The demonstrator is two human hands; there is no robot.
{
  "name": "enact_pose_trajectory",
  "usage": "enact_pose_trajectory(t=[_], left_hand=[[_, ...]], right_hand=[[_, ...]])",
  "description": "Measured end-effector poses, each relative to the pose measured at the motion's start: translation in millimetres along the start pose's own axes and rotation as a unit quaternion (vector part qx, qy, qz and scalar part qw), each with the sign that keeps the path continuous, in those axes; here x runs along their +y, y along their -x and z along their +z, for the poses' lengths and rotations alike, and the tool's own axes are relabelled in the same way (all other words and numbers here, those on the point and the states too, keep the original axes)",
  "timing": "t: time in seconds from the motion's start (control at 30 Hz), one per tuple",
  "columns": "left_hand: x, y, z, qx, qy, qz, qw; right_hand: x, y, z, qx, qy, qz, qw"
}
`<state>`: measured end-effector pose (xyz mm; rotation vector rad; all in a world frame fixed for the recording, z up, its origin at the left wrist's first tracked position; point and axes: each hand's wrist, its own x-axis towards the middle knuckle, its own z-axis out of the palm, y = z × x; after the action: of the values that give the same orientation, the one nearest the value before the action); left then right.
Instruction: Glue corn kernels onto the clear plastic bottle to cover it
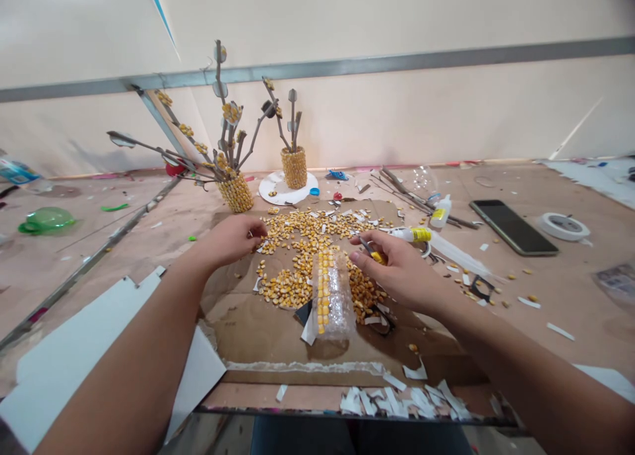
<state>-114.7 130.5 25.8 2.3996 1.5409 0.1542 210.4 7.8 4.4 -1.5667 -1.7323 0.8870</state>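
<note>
One clear plastic cylinder lies on the cardboard sheet, short of its near edge, between the two hands; one band of yellow kernels runs along its length. The left hand is over the sheet's left side, fingers curled beside the loose kernels, which are too many to count; I cannot tell whether its fingertips pinch anything. The right hand, right of the cylinder, has thumb and fingers closed on one slim dark tool, perhaps tweezers, though the fingers hide much of it.

Toward the table's far edge stand two kernel-covered pots, the larger pot tilted and the smaller pot on one white disc, both holding twigs. Near the sheet's far right corner are two glue bottles, one standing and one lying. Farther right lie one phone and one tape roll.
</note>
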Motion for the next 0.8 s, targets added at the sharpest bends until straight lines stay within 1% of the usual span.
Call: enact_pose_trajectory(t=[0.17,0.3,0.4,0.53,0.63,0.7,0.73,0.77,0.8], left_hand=[[0,-9,15.6,0.025,-0.014,0.023,0.999],[-4,-19,25.4,0.032,-0.013,0.058,0.998],[-5,-21,27.9,0.037,-0.008,0.067,0.997],[-2,-20,27.1,0.047,0.007,0.056,0.997],[9,-16,24.2,0.071,0.043,0.035,0.996],[24,-10,21.3,0.082,0.082,0.031,0.993],[33,-6,20.0,0.078,0.108,0.038,0.99],[44,-1,18.8,0.07,0.145,0.051,0.986],[54,4,17.9,0.05,0.241,0.065,0.967]], right_hand=[[0,0,-1,-0.007,0.001,0.01,1.0],[0,0,0,-0.006,0.013,0.005,1.0],[2,0,0,-0.001,0.015,-0.004,1.0],[5,0,0,0.004,0.017,0.002,1.0],[3,2,-1,0.005,0.021,0.004,1.0],[1,5,-2,0.02,0.032,-0.016,0.999],[0,7,-2,0.029,0.036,-0.032,0.998],[-1,9,-2,0.035,0.04,-0.053,0.997],[-3,12,-1,0.039,0.043,-0.078,0.995]])
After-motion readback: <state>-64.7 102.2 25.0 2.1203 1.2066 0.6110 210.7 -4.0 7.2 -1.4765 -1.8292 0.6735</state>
